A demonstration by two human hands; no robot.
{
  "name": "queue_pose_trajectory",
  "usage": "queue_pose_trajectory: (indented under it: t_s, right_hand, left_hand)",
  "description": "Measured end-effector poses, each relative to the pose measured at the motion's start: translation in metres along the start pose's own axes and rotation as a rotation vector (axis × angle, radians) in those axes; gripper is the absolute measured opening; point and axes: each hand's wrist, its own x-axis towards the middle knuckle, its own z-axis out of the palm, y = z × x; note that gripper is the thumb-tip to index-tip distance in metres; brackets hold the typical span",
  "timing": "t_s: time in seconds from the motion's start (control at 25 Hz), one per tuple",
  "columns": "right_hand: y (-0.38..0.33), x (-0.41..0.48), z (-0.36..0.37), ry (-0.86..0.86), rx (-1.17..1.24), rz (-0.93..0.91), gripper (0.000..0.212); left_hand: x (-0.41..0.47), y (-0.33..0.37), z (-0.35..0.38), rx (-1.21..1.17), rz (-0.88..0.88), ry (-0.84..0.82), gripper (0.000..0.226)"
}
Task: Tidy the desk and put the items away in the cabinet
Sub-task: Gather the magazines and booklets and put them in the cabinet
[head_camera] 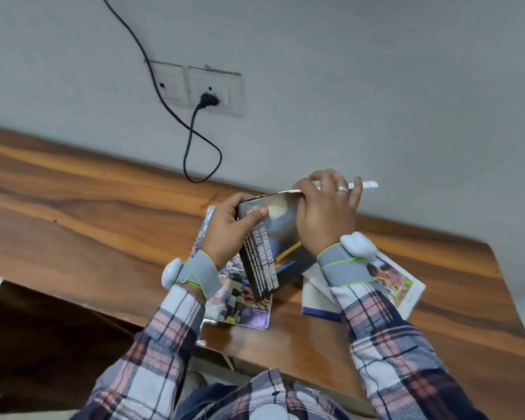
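So far little looks tidied: the dark book (273,253) is held tilted above the table (73,192), while a magazine (243,307) lies beneath it to its left and a booklet (400,283) just to its right, both yet to be gathered. Nothing appears stowed. The left hand (225,228) grips the book's upper left corner, thumb pressed on the cover. The right hand (325,219) curls over its top edge, and a white pen (369,185) pokes out beyond its fingers.
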Motion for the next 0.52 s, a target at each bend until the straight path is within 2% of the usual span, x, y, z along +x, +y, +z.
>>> queue_pose_trajectory:
  t_s: [0.08, 0.16, 0.28, 0.36, 0.44, 0.52]
  right_hand:
    - [-0.034, 0.006, 0.011, 0.012, 0.099, -0.036, 0.039]
    - [-0.057, 0.004, 0.027, -0.11, 0.146, -0.055, 0.049]
    - [-0.073, -0.015, 0.064, -0.454, 0.067, -0.127, 0.044]
    - [-0.08, -0.03, 0.087, -0.677, 0.041, -0.171, 0.04]
    - [-0.083, -0.043, 0.097, -0.765, 0.062, -0.159, 0.038]
    - [-0.088, -0.047, 0.101, -0.716, 0.109, -0.108, 0.038]
  left_hand:
    - [-0.005, -0.01, -0.023, -0.123, -0.069, 0.172, 0.012]
    - [-0.012, -0.031, -0.039, -0.171, -0.23, 0.308, 0.013]
    - [-0.025, -0.066, -0.063, -0.107, -0.476, 0.313, 0.027]
    - [-0.027, -0.082, -0.08, -0.084, -0.557, 0.306, 0.033]
    - [-0.025, -0.09, -0.087, -0.075, -0.556, 0.314, 0.031]
    - [-0.017, -0.095, -0.092, -0.089, -0.569, 0.327, 0.024]
